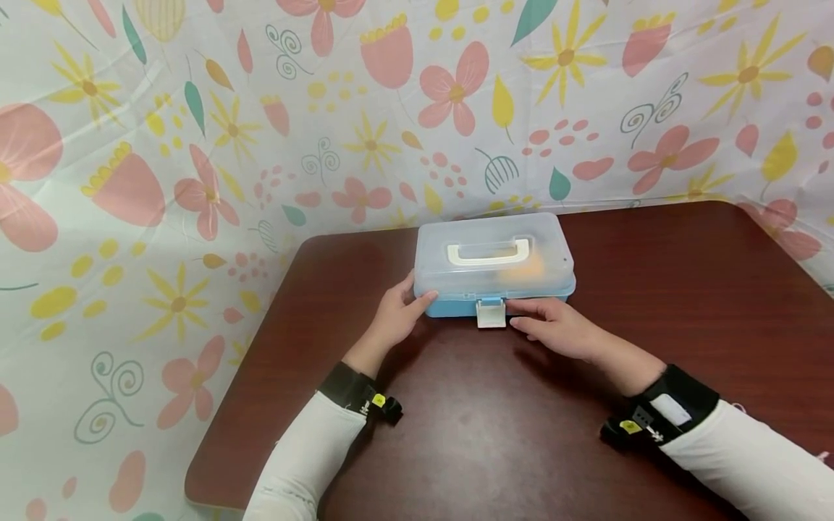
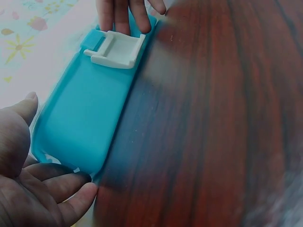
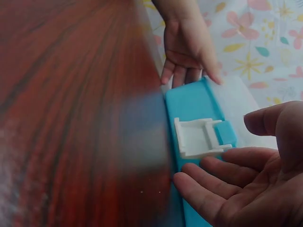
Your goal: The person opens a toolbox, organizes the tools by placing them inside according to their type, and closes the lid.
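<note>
A plastic storage box with a light blue base and a frosted, see-through lid stands on the table, lid down. A white handle lies on the lid. On the front, the white latch hangs flipped outward. My left hand holds the box's left end, thumb at the front corner and fingers along the side. My right hand is at the front just right of the latch, fingers extended and loose, fingertips by the blue wall. Something orange shows blurred through the lid.
The dark red-brown wooden table has rounded corners. A flower-printed cloth hangs behind it and along its left side, close to the back of the box. Black bands with small cameras sit on both wrists.
</note>
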Available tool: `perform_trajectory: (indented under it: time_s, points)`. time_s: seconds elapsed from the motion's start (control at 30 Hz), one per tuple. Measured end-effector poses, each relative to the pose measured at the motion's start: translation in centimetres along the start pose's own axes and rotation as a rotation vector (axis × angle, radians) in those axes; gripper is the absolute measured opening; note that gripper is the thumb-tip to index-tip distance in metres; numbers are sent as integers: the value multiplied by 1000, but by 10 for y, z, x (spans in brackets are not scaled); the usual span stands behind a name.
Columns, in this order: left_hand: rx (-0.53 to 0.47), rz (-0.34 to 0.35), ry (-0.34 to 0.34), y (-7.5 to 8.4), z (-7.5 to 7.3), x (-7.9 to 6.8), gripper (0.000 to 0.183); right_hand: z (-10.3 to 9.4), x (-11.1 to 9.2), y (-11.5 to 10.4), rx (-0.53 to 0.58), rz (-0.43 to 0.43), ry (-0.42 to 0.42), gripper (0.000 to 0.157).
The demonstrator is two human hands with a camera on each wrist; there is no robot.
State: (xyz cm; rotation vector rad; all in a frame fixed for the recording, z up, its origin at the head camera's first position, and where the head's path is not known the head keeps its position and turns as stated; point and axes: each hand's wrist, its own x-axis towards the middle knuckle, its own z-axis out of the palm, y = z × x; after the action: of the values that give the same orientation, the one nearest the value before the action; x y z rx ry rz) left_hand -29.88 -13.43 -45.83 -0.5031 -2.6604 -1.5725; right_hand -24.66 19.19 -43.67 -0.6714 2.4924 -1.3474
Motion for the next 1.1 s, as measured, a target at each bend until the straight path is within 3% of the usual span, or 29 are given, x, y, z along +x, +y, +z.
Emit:
perform_trajectory:
  time_s: [0.2, 0.47, 0.87, 1.1]
  points:
    - [-6, 9, -3, 1, 0, -1, 71, 2, 2, 2, -102, 3, 11, 50]
    - [6, 17, -7, -2, 1, -2, 70, 4, 1, 3, -114, -31, 58, 45]
    - [26, 9, 0, -1, 2, -1, 70, 6, 2, 2, 114, -38, 39, 42]
    - [27, 16, 6, -2, 2, -1, 68, 8, 4, 3, 120, -59, 78, 50]
